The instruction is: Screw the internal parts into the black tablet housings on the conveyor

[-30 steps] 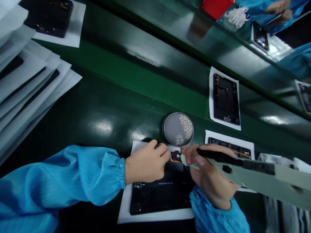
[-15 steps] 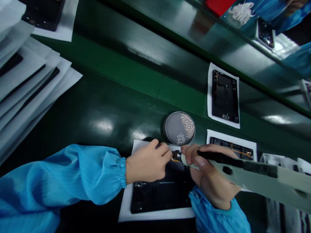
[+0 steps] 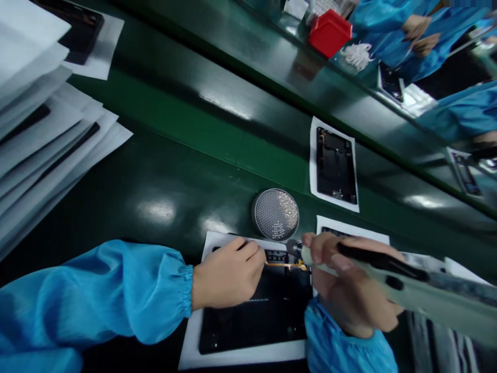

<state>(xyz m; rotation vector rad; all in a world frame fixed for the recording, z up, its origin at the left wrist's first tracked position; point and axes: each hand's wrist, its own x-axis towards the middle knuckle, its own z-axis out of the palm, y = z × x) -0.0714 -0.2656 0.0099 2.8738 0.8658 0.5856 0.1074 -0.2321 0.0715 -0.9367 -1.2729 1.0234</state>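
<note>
A black tablet housing (image 3: pixel 256 324) lies on a white foam sheet (image 3: pixel 240 357) in front of me. Near its upper edge runs a thin orange flex cable (image 3: pixel 281 264). My left hand (image 3: pixel 233 272) rests over the upper left part of the housing, its fingers curled in a pinch by the cable's left end; what is between them is hidden. An electric screwdriver (image 3: pixel 423 287), pale green with a black lever, is gripped in my right hand (image 3: pixel 349 274). Its metal nose points left, over the housing's upper right. Just behind stands a round perforated dish (image 3: pixel 267 212) with small screws on its right side.
On the left, white foam sheets (image 3: pixel 70 150) with dark panels between are stacked high. Another tablet housing (image 3: pixel 336 166) lies on foam at the back right. Across the metal ledge are a red bin (image 3: pixel 331 33), white strips (image 3: pixel 356 56) and a co-worker's hands (image 3: pixel 421 36).
My right hand has drawn the screwdriver slightly right, uncovering more of the orange cable and the housing's upper edge. My left hand stays over the housing. The whole view has shifted a little.
</note>
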